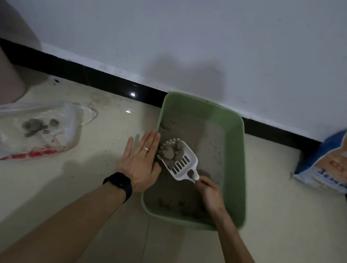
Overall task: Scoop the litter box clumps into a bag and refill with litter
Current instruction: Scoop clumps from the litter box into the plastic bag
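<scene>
My right hand (pixel 209 190) grips the white slotted scoop (pixel 181 160), loaded with maybe five grey clumps (pixel 171 151), over the one green litter box (pixel 236 159). My left hand (pixel 141 162) is flat, fingers straight, beside the scoop. One clear bag (pixel 31 129) with unreadable red print lies left. One orange-blue litter sack (pixel 341 157) stands right, showing a "3".

Open floor (pixel 107 139) — bag (pixel 28 137) to box (pixel 236 159)

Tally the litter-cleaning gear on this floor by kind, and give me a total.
Bags: 2 (plastic bag, litter sack)
Litter boxes: 1 (green litter box)
Scoops: 1 (white scoop)
Total: 4
</scene>
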Action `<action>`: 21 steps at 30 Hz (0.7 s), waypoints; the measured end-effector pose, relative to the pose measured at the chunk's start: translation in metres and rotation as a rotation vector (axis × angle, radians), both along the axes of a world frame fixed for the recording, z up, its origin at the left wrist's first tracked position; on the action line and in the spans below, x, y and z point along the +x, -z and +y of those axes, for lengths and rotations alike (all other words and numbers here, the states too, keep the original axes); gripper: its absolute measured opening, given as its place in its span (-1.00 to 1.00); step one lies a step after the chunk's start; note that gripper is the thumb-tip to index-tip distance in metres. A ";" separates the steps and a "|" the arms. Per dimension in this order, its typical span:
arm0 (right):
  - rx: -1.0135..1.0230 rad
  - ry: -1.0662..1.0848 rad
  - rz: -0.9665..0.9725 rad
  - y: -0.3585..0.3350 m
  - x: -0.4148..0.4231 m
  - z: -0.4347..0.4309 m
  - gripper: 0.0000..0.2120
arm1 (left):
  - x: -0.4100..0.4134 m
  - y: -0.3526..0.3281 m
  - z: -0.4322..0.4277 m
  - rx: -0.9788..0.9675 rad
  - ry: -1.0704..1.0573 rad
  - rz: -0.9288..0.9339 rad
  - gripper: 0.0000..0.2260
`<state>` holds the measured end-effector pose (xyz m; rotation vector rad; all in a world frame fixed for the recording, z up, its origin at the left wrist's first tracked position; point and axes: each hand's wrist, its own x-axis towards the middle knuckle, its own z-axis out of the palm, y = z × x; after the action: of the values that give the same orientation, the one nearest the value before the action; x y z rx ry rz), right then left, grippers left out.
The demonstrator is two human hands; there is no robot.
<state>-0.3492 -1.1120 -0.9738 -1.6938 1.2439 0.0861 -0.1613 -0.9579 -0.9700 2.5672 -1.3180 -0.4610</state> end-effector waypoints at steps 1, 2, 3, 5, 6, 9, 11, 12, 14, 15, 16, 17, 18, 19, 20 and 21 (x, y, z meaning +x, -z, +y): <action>-0.010 0.017 -0.012 -0.003 0.000 0.001 -0.78 | 0.000 -0.001 -0.001 0.016 0.003 -0.004 -0.32; -0.015 0.040 -0.025 -0.006 0.000 0.003 -0.76 | 0.000 -0.002 -0.001 0.031 0.005 -0.007 -0.32; -0.016 0.068 -0.035 -0.010 0.001 0.005 -0.75 | 0.000 -0.004 -0.001 0.039 0.006 -0.008 -0.31; -0.032 0.110 -0.042 -0.014 0.001 0.010 -0.73 | -0.001 -0.005 -0.001 0.040 0.004 -0.012 -0.31; -0.050 0.115 -0.037 -0.016 0.001 0.011 -0.71 | -0.002 -0.005 -0.001 0.039 0.000 -0.014 -0.31; -0.108 0.115 -0.012 -0.019 0.000 0.014 -0.69 | -0.003 -0.005 -0.001 0.042 -0.005 -0.025 -0.31; -0.110 0.133 -0.020 -0.019 0.001 0.015 -0.68 | -0.003 -0.006 -0.002 0.048 -0.002 -0.034 -0.32; -0.108 0.145 -0.021 -0.019 0.002 0.017 -0.68 | -0.003 -0.006 -0.002 0.053 0.001 -0.032 -0.33; -0.111 0.171 -0.023 -0.019 0.002 0.019 -0.68 | -0.003 -0.006 -0.002 0.063 0.000 -0.030 -0.34; -0.127 0.176 -0.023 -0.021 0.002 0.021 -0.70 | -0.004 -0.007 -0.002 0.065 -0.003 -0.030 -0.34; -0.153 0.177 -0.016 -0.021 0.001 0.022 -0.72 | -0.004 -0.007 -0.002 0.066 -0.006 -0.030 -0.34; -0.177 0.170 -0.006 -0.023 0.000 0.023 -0.75 | -0.004 -0.007 -0.002 0.067 -0.007 -0.031 -0.34; -0.194 0.165 0.007 -0.024 -0.001 0.024 -0.77 | -0.004 -0.007 -0.002 0.068 -0.007 -0.030 -0.34; -0.205 0.167 0.013 -0.025 -0.002 0.025 -0.79 | -0.004 -0.007 -0.003 0.070 -0.008 -0.026 -0.34; -0.211 0.178 0.011 -0.024 -0.003 0.025 -0.79 | -0.004 -0.007 -0.003 0.071 -0.011 -0.019 -0.34; -0.212 0.192 0.006 -0.023 -0.004 0.025 -0.78 | -0.005 -0.008 -0.003 0.072 -0.015 -0.016 -0.34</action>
<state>-0.3536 -1.0868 -0.9507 -1.7431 1.4551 -0.1611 -0.1659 -0.9607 -0.9624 2.6421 -1.3098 -0.4954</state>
